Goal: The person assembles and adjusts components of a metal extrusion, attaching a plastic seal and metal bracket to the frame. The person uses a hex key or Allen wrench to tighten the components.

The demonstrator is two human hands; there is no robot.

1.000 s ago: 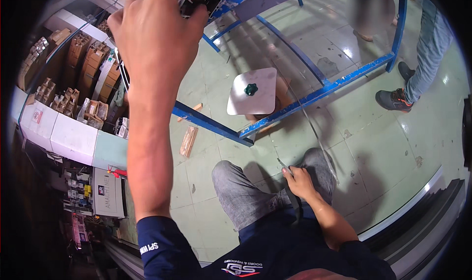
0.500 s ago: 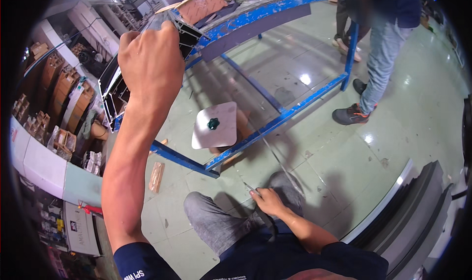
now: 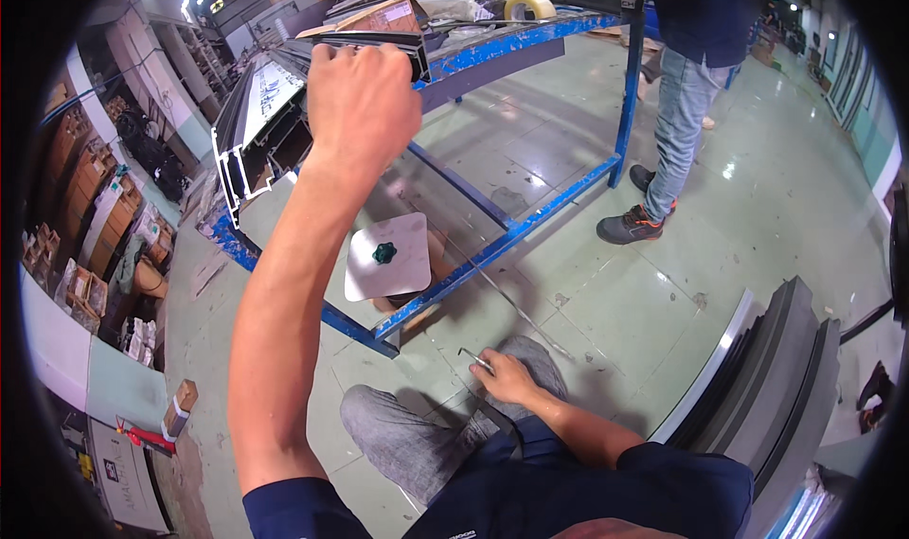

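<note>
My left hand (image 3: 365,104) reaches up to the workbench, its fingers curled over the end of a black metal profile (image 3: 409,45); the fingertips are hidden. Beside it lie more profiles with open, hollow ends, one with a white printed face (image 3: 270,92). Low over my lap, my right hand (image 3: 504,376) is closed around a thin metal tool with a bent tip (image 3: 471,356). The tool's tip points away from me and touches nothing.
The blue workbench frame (image 3: 502,241) stands ahead, with a tape roll (image 3: 528,7) and a cardboard box (image 3: 383,18) on top. Underneath is a square white plate with a green knob (image 3: 383,253). Another person (image 3: 677,132) stands at the right end. Grey profiles (image 3: 767,378) lie at my right.
The view has shifted, showing more of the bench top and the profile ends. My left hand appears farther right along the profiles. My right hand stays over my lap with the tool.
</note>
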